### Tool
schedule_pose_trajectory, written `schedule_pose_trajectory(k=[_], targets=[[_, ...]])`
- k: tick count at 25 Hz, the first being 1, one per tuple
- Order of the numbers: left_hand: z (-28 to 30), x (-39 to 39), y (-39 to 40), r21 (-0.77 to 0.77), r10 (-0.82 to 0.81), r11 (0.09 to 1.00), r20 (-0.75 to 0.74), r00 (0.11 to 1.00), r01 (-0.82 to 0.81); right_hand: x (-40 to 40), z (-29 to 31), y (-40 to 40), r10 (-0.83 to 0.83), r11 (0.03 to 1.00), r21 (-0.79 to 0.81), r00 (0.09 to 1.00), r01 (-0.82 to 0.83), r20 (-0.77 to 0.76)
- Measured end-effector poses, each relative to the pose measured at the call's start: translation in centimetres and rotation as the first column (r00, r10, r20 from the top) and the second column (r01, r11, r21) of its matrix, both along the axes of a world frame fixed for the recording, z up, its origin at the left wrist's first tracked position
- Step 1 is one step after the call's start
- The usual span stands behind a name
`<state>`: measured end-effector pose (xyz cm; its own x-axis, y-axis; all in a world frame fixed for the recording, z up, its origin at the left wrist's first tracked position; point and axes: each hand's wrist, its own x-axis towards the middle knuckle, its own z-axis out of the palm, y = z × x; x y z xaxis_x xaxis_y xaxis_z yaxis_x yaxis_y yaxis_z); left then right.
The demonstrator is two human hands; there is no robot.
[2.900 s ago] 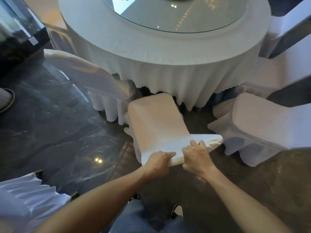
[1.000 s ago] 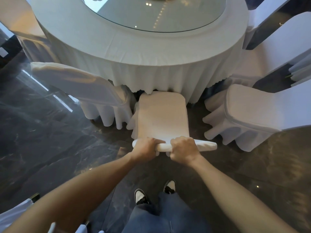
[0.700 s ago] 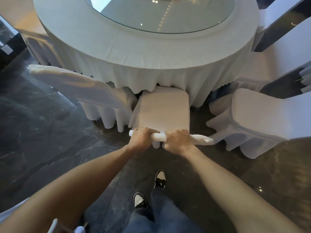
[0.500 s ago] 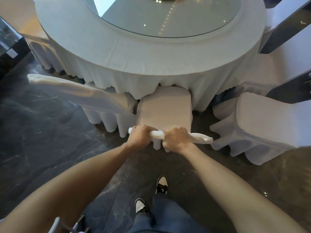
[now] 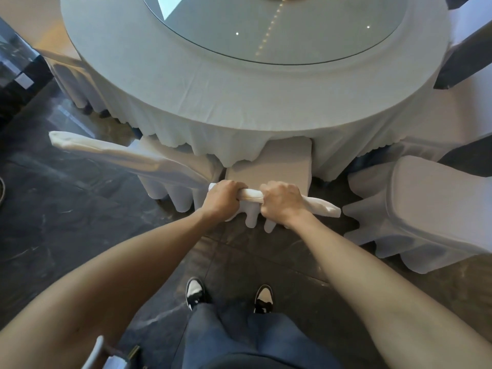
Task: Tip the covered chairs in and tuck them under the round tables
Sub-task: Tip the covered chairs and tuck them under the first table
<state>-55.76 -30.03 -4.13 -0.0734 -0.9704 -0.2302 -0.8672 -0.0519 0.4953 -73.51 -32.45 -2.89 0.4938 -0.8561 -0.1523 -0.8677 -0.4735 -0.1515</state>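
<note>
A white-covered chair [image 5: 282, 166] stands straight ahead of me, its seat partly under the hanging cloth of the round table [image 5: 239, 97]. My left hand [image 5: 222, 199] and my right hand [image 5: 282, 203] both grip the top edge of its backrest, side by side. The cloth's scalloped hem drapes over the front of the seat. A glass turntable [image 5: 279, 25] lies on the tabletop.
Another covered chair [image 5: 149, 163] leans against the table on the left, touching the one I hold. A third covered chair [image 5: 426, 209] stands at the right, apart from it. More covered chairs [image 5: 476, 43] sit at the far right. Dark marble floor [image 5: 66, 222] spreads around; my shoes [image 5: 195, 292] are below.
The chair has slid forward, so its seat now sits deeper under the tablecloth. Both hands kept their grip on the backrest, and I have stepped closer to the table.
</note>
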Motion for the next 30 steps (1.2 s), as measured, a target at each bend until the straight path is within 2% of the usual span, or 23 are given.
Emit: schedule_pose_trajectory(k=[3, 6, 7, 9, 11, 12, 13, 17, 22, 28, 30], targets=[[0.7, 2.8, -1.9, -0.029, -0.088, 0.996, 0.032, 0.996, 0.088, 2.4, 0.3, -1.5, -0.037, 0.999, -0.001, 0.999, 0.037, -0.039], [2.0, 7.7, -3.8, -0.105, -0.216, 0.966, 0.166, 0.962, 0.235, 3.9, 0.3, -1.4, -0.106, 0.994, 0.017, 0.990, 0.108, -0.090], [2.4, 10.1, -4.2, -0.089, -0.251, 0.957, 0.226, 0.941, 0.276, 4.4, 0.2, -1.2, -0.147, 0.989, 0.007, 0.983, 0.148, -0.114], [2.9, 15.0, -4.9, 0.040, -0.303, 0.950, 0.347, 0.888, 0.309, 5.3, 0.3, -0.7, -0.224, 0.974, 0.003, 0.961, 0.228, -0.161], [3.1, 19.4, -5.0, 0.170, -0.356, 0.934, 0.412, 0.839, 0.313, 6.4, 0.7, -0.5, -0.278, 0.956, 0.031, 0.935, 0.292, -0.220], [3.1, 21.5, -5.2, 0.187, -0.374, 0.928, 0.449, 0.812, 0.324, 7.1, 0.9, -0.5, -0.298, 0.948, 0.037, 0.921, 0.317, -0.252], [2.9, 23.0, -5.5, 0.180, -0.374, 0.927, 0.479, 0.794, 0.328, 7.4, 1.2, -0.6, -0.308, 0.942, 0.044, 0.907, 0.333, -0.287], [2.7, 26.7, -6.7, 0.067, -0.251, 0.965, 0.521, 0.816, 0.254, 8.4, 1.7, -0.6, -0.305, 0.939, 0.036, 0.873, 0.343, -0.380], [2.6, 26.7, -7.3, 0.104, -0.304, 0.946, 0.609, 0.733, 0.306, 10.7, 1.4, -0.3, -0.282, 0.943, 0.062, 0.887, 0.326, -0.365], [2.8, 27.7, -6.6, 0.123, -0.339, 0.933, 0.621, 0.707, 0.339, 10.9, 1.6, 0.9, -0.357, 0.912, 0.088, 0.881, 0.400, -0.310], [2.4, 28.6, -6.3, 0.111, -0.339, 0.932, 0.606, 0.720, 0.345, 11.9, 1.2, 0.8, -0.320, 0.924, 0.094, 0.885, 0.370, -0.337]])
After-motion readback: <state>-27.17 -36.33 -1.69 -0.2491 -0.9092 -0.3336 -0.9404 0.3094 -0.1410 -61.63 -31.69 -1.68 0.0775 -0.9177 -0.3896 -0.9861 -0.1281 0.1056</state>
